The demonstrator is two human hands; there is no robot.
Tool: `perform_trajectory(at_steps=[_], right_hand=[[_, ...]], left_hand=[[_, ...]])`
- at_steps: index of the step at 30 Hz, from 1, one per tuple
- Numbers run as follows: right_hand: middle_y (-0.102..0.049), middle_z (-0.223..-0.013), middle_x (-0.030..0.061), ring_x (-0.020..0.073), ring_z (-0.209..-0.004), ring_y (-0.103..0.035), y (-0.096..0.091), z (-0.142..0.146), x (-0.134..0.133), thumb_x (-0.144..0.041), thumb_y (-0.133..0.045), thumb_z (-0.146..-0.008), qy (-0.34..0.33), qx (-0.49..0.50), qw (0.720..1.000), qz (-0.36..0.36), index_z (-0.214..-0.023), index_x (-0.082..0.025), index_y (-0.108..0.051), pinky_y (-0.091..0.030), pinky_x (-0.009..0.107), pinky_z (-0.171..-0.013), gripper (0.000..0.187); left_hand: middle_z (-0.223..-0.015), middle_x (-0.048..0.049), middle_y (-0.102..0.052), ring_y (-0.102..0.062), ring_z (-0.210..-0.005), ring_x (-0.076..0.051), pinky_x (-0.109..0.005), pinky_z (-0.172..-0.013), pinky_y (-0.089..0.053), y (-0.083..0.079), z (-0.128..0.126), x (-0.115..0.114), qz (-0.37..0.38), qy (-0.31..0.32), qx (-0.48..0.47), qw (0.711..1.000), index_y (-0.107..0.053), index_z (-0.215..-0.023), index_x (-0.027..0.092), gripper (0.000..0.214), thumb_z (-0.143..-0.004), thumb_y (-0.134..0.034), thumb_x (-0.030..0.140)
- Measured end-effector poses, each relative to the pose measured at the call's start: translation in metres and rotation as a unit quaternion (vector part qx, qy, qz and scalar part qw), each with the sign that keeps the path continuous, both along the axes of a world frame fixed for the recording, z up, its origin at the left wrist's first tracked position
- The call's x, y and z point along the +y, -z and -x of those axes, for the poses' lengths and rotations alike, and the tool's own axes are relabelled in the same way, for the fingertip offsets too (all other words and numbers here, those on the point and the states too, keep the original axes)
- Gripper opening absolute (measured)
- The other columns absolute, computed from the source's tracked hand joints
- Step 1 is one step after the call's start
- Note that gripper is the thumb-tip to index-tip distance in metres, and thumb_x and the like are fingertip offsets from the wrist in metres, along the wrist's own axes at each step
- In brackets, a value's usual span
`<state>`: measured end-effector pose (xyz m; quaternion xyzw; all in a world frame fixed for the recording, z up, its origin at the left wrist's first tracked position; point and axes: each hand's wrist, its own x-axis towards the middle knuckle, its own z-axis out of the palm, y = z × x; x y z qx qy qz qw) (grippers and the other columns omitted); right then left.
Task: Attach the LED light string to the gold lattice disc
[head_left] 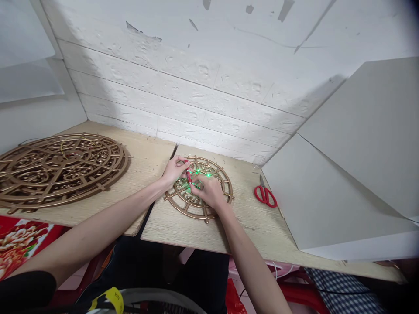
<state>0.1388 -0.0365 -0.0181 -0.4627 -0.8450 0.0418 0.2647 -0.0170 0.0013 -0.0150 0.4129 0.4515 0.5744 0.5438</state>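
My left hand (175,170) is closed at the upper end of a small red battery (189,173), thumb and fingers pinching it. At the battery's lower end, the fingers of my right hand (208,191) are closed against it. Several green lights (208,175) glow around my fingers. The thin wires there are mostly hidden by my hands. Beneath both hands lies a round bronze-coloured openwork panel (191,211) with scroll patterns, flat on the wooden table.
A stack of larger round openwork panels (108,174) lies at the left, with thin wire on top. Red-handled scissors (266,196) rest at the right, beside a grey-white board (327,196). A dark gap (150,209) separates two tabletops (183,235). A white brick-patterned wall (196,96) stands behind.
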Motion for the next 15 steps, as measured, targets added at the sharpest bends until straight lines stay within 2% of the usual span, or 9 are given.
perform_trajectory(at_steps=[8, 15], right_hand=[[-0.063, -0.069, -0.0005, 0.0113, -0.057, -0.052, -0.0026, 0.0008, -0.0012, -0.030, -0.060, -0.082, -0.004, 0.002, 1.000, 0.002, -0.085, -0.019, -0.066, -0.033, 0.020, -0.058, 0.012], [-0.061, -0.064, -0.0012, 0.0113, -0.054, -0.050, -0.0035, 0.0010, -0.0014, -0.030, -0.060, -0.082, -0.004, -0.002, 1.000, 0.004, -0.085, -0.019, -0.066, -0.033, 0.020, -0.057, 0.013]], left_hand=[[-0.070, -0.0021, -0.063, -0.061, -0.058, -0.011, -0.019, -0.049, -0.048, -0.0022, -0.0002, -0.0014, 0.007, -0.001, 0.011, 1.000, -0.051, -0.083, 0.015, 0.018, -0.073, -0.067, 0.018], [-0.071, -0.0019, -0.063, -0.062, -0.060, -0.012, -0.020, -0.050, -0.050, -0.0012, -0.0001, -0.0005, 0.002, 0.001, 0.012, 1.000, -0.051, -0.083, 0.016, 0.018, -0.074, -0.067, 0.019]])
